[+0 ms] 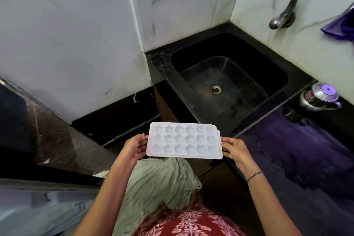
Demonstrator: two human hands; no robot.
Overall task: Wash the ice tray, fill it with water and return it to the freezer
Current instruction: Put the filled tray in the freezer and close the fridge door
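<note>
You hold the white plastic ice tray with star and flower moulds (184, 141) level in front of your waist, left hand (134, 146) pinching its 9 o'clock end and right hand (234, 149) its 3 o'clock end, fingers curled around the short edges. You seem to be carrying it to wash; whether water sits in the moulds is unclear. Next, reach toward 1 o'clock over the black rectangular sink (228, 82), dry and bare. The curved steel tap (287, 5) beyond needs opening, so one hand must let go.
</note>
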